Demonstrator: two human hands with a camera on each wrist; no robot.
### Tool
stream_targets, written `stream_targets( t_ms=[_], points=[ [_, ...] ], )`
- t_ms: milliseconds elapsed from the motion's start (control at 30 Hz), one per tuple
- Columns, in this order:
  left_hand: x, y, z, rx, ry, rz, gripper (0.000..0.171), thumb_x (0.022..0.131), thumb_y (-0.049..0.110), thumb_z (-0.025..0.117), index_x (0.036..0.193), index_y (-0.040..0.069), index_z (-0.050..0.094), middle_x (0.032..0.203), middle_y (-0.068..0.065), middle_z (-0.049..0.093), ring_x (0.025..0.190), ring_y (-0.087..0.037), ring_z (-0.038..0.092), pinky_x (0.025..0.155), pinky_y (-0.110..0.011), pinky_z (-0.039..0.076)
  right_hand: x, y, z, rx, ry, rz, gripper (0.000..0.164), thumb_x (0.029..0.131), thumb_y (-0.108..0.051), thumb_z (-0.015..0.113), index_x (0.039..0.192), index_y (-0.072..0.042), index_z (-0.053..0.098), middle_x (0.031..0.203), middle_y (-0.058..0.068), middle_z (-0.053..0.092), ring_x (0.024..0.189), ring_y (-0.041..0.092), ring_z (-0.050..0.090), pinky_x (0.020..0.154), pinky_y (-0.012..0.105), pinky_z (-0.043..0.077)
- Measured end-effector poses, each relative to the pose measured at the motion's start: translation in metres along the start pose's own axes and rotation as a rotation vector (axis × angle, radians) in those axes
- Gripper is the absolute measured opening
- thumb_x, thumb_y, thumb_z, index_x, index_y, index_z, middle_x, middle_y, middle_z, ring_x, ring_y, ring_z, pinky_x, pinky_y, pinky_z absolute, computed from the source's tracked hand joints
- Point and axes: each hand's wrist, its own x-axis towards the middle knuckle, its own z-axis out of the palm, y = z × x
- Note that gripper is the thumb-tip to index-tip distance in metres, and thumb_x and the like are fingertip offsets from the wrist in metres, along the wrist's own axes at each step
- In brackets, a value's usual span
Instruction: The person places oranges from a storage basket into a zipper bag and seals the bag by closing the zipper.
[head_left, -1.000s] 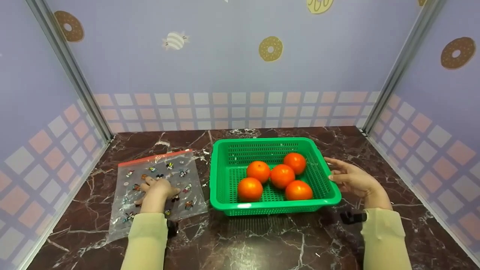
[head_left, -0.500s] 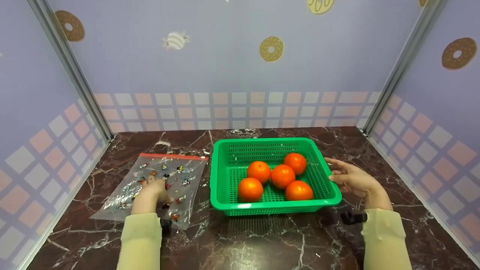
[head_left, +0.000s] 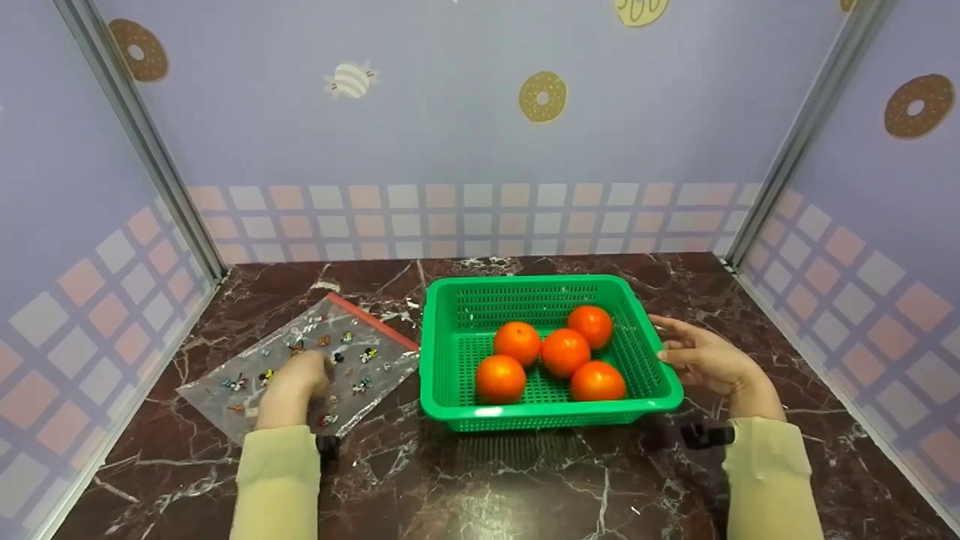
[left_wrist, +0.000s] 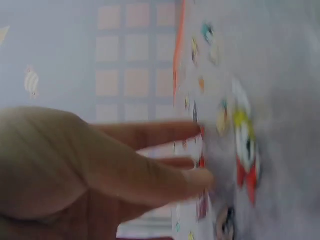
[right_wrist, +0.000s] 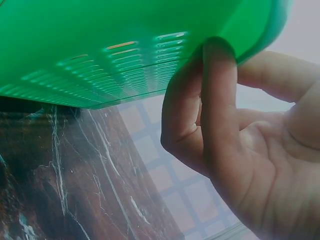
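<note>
Clear bag [head_left: 346,375] now further clockwise than before, its red strip [head_left: 373,322] steeply aslant

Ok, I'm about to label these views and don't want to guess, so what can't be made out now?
Head: part of the clear bag, covered by the left hand.
Head: the pale yellow sleeves, cut off by the lower edge.
Left wrist: details of the bag's small figures, blurred.
Right wrist: the orange fruits' shapes, hidden by the green basket's wall; its upper part is cut off.
</note>
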Motion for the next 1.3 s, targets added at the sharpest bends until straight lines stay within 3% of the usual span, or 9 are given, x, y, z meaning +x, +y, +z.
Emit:
stream_targets(
  t_ms=[133,233,433,600,700,867,1000,1133,1300],
  points=[
    [0.006,0.012,0.006,-0.093,0.034,-0.154,0.065,0.105,0.030,0.049,0.152,-0.011,0.032,0.153,-0.044,0.032,0.142,-0.060,0.034,0.110,-0.074,0.036,0.000,0.001,0.000,0.012,-0.007,-0.003,0.083,0.102,0.000,0.058,0.165,-0.003,0.004,0.114,0.005,0.072,0.096,0.018,0.077,0.084,0.038,0.064],
    [0.009,0.018,0.012,-0.154,0.024,-0.211,0.078,0.108,0.044,0.041,0.155,-0.016,0.021,0.155,-0.051,0.017,0.145,-0.068,0.018,0.115,-0.077,0.026,0.000,0.001,0.000,0.018,-0.006,-0.004,0.083,0.102,0.000,0.057,0.165,-0.003,0.004,0.114,0.005,0.072,0.096,0.018,0.077,0.084,0.039,0.063],
    [0.010,0.019,0.018,-0.288,-0.013,-0.294,0.087,0.106,0.048,0.047,0.158,-0.013,0.014,0.156,-0.048,-0.008,0.146,-0.068,-0.009,0.105,-0.091,0.006,0.000,0.000,0.001,0.009,0.003,-0.002,0.082,0.102,0.000,0.058,0.165,-0.003,0.005,0.114,0.005,0.072,0.096,0.018,0.077,0.084,0.039,0.064],
    [0.010,0.016,0.016,-0.243,-0.060,-0.317,0.095,0.100,0.043,0.064,0.160,-0.009,0.011,0.159,-0.043,-0.013,0.147,-0.065,-0.011,0.106,-0.091,0.008,0.000,0.002,-0.001,0.006,-0.020,-0.011,0.082,0.103,0.000,0.057,0.165,-0.002,0.003,0.120,0.007,0.071,0.101,0.020,0.076,0.087,0.040,0.063],
    [0.008,0.013,0.012,-0.165,-0.088,-0.255,0.091,0.097,0.036,0.071,0.158,-0.010,0.022,0.158,-0.046,-0.007,0.146,-0.067,-0.003,0.108,-0.088,0.016,0.000,0.002,-0.001,0.010,-0.034,-0.021,0.082,0.103,0.001,0.056,0.164,-0.001,0.002,0.121,0.007,0.071,0.103,0.020,0.076,0.088,0.041,0.063],
    [0.000,0.008,0.004,0.022,-0.096,-0.085,0.074,0.091,0.024,0.079,0.139,-0.021,0.045,0.147,-0.054,0.021,0.140,-0.069,0.024,0.114,-0.073,0.033,0.001,0.001,-0.001,0.020,-0.031,-0.028,0.082,0.102,0.002,0.056,0.164,-0.001,0.002,0.117,0.007,0.072,0.101,0.020,0.076,0.087,0.040,0.063],
    [-0.002,0.009,0.001,0.091,-0.121,-0.048,0.064,0.087,0.017,0.081,0.132,-0.019,0.053,0.141,-0.053,0.032,0.135,-0.066,0.035,0.112,-0.067,0.039,0.002,0.002,-0.001,0.028,-0.035,-0.026,0.083,0.102,0.002,0.056,0.164,-0.001,0.002,0.117,0.007,0.072,0.102,0.020,0.076,0.087,0.040,0.063],
    [-0.001,0.017,0.003,0.077,-0.088,-0.046,0.048,0.088,0.011,0.076,0.126,-0.014,0.060,0.135,-0.045,0.050,0.119,-0.055,0.054,0.100,-0.061,0.050,0.001,0.003,-0.002,0.032,-0.024,-0.014,0.083,0.102,0.002,0.057,0.164,-0.002,0.002,0.117,0.006,0.071,0.101,0.020,0.076,0.087,0.040,0.063],
    [0.003,0.042,0.014,-0.024,0.054,-0.033,0.046,0.098,0.023,0.065,0.131,-0.008,0.059,0.133,-0.033,0.061,0.115,-0.049,0.062,0.093,-0.064,0.052,0.001,0.002,-0.001,0.046,-0.031,-0.015,0.083,0.102,0.003,0.056,0.164,-0.002,0.002,0.118,0.007,0.071,0.101,0.021,0.076,0.087,0.040,0.063]
  ],
)
